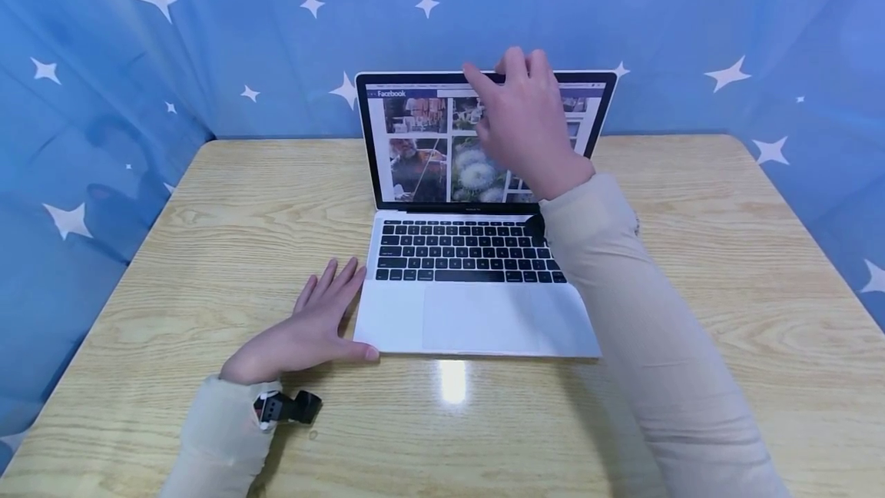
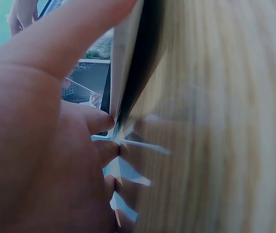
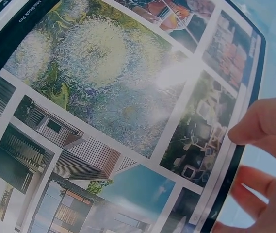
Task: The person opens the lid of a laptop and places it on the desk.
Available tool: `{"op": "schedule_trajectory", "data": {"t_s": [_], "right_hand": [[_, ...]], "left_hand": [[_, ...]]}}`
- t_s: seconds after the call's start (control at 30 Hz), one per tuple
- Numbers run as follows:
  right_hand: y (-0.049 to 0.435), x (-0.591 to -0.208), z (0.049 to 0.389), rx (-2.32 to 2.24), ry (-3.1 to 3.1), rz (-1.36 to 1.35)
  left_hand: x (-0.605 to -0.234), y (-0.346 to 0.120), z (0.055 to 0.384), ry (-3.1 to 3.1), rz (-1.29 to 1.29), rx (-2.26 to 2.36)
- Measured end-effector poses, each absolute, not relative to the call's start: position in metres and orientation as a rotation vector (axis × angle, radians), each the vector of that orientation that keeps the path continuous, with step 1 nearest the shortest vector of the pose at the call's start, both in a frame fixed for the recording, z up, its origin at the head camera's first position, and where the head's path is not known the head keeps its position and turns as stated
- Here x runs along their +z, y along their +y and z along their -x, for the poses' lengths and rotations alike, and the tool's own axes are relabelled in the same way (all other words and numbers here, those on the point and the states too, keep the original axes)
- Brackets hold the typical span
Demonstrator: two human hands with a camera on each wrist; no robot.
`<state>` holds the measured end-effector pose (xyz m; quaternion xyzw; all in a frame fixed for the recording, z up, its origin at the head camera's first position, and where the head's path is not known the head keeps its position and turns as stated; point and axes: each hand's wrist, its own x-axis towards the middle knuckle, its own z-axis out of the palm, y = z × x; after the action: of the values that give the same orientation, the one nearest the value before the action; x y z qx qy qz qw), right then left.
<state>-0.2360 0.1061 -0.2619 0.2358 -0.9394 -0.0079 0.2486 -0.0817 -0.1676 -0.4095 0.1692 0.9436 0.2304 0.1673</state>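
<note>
A silver laptop (image 1: 392, 315) stands unfolded on the wooden table, its lit screen (image 1: 415, 167) raised and showing a page of pictures. My right hand (image 1: 525, 117) holds the top edge of that screen. In the right wrist view the thumb (image 3: 247, 127) lies at the front of the rim, with other fingers (image 3: 254, 187) at the edge and behind it. My left hand (image 1: 307, 333) rests on the table at the laptop's left side. Its fingers are spread along the side edge and its thumb touches the front left corner. The right forearm hides part of the keyboard (image 1: 449, 248).
The wooden table (image 1: 207, 252) extends around the laptop on both sides. A blue curtain (image 1: 276, 37) with white stars hangs behind and beside it. A black device (image 1: 293, 407) is strapped at the left wrist. Light reflects off the table in front of the laptop.
</note>
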Motion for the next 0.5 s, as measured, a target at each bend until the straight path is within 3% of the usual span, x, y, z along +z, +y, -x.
{"op": "schedule_trajectory", "data": {"t_s": [0.5], "right_hand": [[0.1067, -0.2614, 0.2387, 0.021, -2.565, -0.643]], "left_hand": [[-0.4109, -0.1671, 0.0765, 2.697, -0.481, 0.669]]}}
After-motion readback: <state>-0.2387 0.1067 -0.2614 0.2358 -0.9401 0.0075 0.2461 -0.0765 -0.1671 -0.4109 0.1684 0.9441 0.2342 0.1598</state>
